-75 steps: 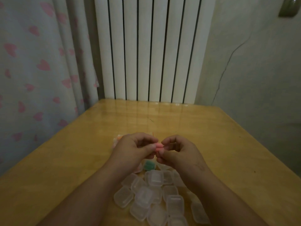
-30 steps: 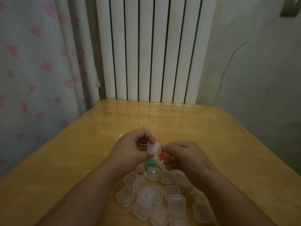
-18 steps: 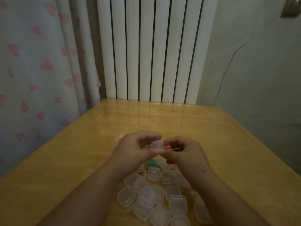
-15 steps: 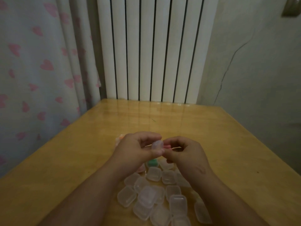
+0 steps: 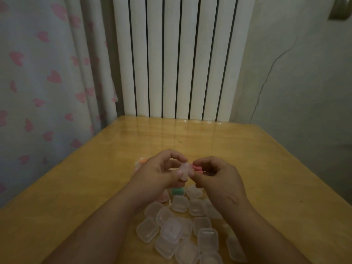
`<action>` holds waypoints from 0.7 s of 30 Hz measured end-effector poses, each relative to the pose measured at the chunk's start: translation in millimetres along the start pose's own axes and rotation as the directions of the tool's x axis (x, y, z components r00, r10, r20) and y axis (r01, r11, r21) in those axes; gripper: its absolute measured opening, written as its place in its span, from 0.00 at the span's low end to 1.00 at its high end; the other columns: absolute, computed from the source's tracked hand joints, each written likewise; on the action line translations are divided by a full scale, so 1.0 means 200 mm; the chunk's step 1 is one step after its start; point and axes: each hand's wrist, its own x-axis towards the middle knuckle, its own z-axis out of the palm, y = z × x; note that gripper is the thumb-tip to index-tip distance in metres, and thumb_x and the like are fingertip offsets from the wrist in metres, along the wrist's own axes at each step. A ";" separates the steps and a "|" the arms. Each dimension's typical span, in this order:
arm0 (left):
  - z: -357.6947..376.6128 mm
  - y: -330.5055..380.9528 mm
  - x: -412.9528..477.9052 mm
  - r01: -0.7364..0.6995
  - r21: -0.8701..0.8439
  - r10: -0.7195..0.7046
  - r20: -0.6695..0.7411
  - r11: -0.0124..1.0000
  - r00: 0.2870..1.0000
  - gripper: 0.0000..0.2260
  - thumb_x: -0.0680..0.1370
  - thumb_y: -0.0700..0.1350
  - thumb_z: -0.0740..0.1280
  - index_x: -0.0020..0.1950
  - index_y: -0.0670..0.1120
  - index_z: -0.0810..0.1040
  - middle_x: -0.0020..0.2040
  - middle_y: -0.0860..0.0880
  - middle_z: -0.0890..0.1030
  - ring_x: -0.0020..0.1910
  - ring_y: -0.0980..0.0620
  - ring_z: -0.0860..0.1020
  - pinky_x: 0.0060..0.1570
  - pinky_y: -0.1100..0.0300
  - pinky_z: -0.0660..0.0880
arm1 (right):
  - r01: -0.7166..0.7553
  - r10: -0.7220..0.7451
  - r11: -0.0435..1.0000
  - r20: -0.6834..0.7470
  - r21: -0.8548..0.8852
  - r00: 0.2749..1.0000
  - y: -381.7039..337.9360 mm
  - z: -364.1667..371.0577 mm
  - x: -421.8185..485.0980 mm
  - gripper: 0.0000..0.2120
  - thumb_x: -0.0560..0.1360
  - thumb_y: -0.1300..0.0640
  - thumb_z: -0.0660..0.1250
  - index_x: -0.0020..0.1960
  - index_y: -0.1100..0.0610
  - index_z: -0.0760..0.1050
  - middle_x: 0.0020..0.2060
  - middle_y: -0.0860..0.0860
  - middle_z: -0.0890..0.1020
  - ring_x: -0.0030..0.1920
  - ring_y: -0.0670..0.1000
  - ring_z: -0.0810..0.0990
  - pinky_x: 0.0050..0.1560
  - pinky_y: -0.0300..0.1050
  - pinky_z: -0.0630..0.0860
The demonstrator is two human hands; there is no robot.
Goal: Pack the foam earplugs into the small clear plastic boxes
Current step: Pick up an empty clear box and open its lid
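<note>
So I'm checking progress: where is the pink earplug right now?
Head view, centre: the pink earplug is pinched by the right hand, just right of the clear box that the left hand holds.

A person's left hand (image 5: pixel 160 176) and right hand (image 5: pixel 219 180), both bare, seen from a head-worn camera in dim light. The left forearm (image 5: pixel 106 229) and right forearm (image 5: pixel 266 235) are bare as well, uncovered as far as the bottom edge of the frame, which cuts them off. A small mark (image 5: pixel 231 200), short and slightly curved, shows on the back of the right hand, towards the wrist. The fingers are blurred, and nails and finer detail cannot be made out.
</note>
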 end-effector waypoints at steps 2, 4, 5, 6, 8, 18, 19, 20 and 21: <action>0.00 0.00 0.00 0.004 -0.010 -0.004 0.017 1.000 1.000 0.10 0.77 0.39 0.71 0.53 0.52 0.78 0.54 0.46 0.82 0.53 0.46 0.83 0.54 0.51 0.81 | 0.005 -0.005 1.000 -0.015 0.009 1.000 0.00 0.00 0.00 0.04 0.70 0.59 0.75 0.42 0.51 0.81 0.34 0.47 0.83 0.32 0.45 0.81 0.32 0.38 0.78; 0.00 -0.01 0.01 -0.031 0.019 0.032 -0.008 0.999 0.999 0.14 0.74 0.39 0.73 0.54 0.56 0.79 0.56 0.44 0.80 0.53 0.46 0.82 0.56 0.49 0.80 | 0.000 -0.001 1.000 -0.030 -0.003 1.000 0.01 -0.01 0.01 0.05 0.73 0.60 0.71 0.41 0.51 0.81 0.34 0.49 0.82 0.33 0.46 0.80 0.32 0.40 0.78; -0.01 -0.01 0.01 -0.056 0.031 0.057 -0.031 0.998 0.998 0.16 0.74 0.37 0.73 0.54 0.56 0.81 0.57 0.42 0.79 0.52 0.49 0.82 0.55 0.52 0.80 | -0.011 0.010 1.000 -0.022 -0.016 1.000 0.01 -0.01 0.01 0.07 0.74 0.61 0.70 0.41 0.50 0.81 0.34 0.49 0.82 0.33 0.46 0.79 0.33 0.43 0.77; -0.01 -0.01 0.01 -0.072 0.029 0.074 -0.053 0.997 0.996 0.16 0.73 0.35 0.73 0.52 0.55 0.82 0.57 0.40 0.78 0.50 0.51 0.81 0.52 0.55 0.80 | -0.027 0.027 0.999 0.000 -0.034 1.000 0.01 -0.02 0.02 0.08 0.74 0.61 0.69 0.41 0.50 0.81 0.34 0.49 0.81 0.32 0.46 0.78 0.34 0.45 0.77; -0.01 -0.01 0.02 -0.064 0.015 0.065 -0.087 0.998 0.994 0.14 0.69 0.36 0.77 0.47 0.54 0.81 0.54 0.42 0.80 0.47 0.52 0.82 0.46 0.57 0.79 | -0.066 0.070 0.996 0.065 -0.067 0.995 0.02 -0.01 0.02 0.09 0.74 0.62 0.68 0.41 0.49 0.83 0.32 0.47 0.81 0.30 0.44 0.77 0.34 0.46 0.77; 0.02 -0.01 0.02 -0.112 0.113 0.125 -0.112 0.987 0.986 0.13 0.70 0.36 0.76 0.49 0.52 0.81 0.46 0.46 0.83 0.45 0.53 0.82 0.44 0.58 0.80 | -0.247 0.226 0.967 0.231 0.068 0.946 -0.01 0.01 0.00 0.09 0.72 0.65 0.65 0.41 0.59 0.84 0.31 0.53 0.81 0.30 0.48 0.76 0.31 0.42 0.73; 0.02 -0.01 0.02 -0.110 0.112 0.123 -0.115 0.988 0.986 0.12 0.69 0.38 0.76 0.46 0.52 0.79 0.43 0.48 0.84 0.45 0.51 0.83 0.46 0.54 0.81 | -0.254 0.226 0.962 0.237 0.094 0.945 -0.01 0.01 0.00 0.08 0.73 0.64 0.66 0.42 0.60 0.84 0.31 0.53 0.81 0.30 0.48 0.75 0.31 0.42 0.73; 0.02 -0.01 0.02 -0.111 0.119 0.126 -0.124 0.987 0.984 0.12 0.69 0.38 0.77 0.45 0.51 0.78 0.42 0.49 0.84 0.45 0.50 0.84 0.47 0.52 0.81 | -0.262 0.225 0.956 0.246 0.130 0.943 0.00 0.01 0.00 0.07 0.74 0.62 0.67 0.43 0.62 0.84 0.30 0.52 0.80 0.30 0.47 0.75 0.30 0.41 0.72; 0.02 -0.01 0.02 -0.116 0.117 0.132 -0.136 0.986 0.982 0.13 0.69 0.37 0.77 0.45 0.49 0.77 0.43 0.49 0.84 0.46 0.49 0.84 0.48 0.51 0.81 | -0.272 0.222 0.947 0.262 0.173 0.939 0.00 0.01 0.00 0.08 0.75 0.61 0.67 0.43 0.64 0.83 0.30 0.52 0.80 0.30 0.47 0.74 0.30 0.40 0.71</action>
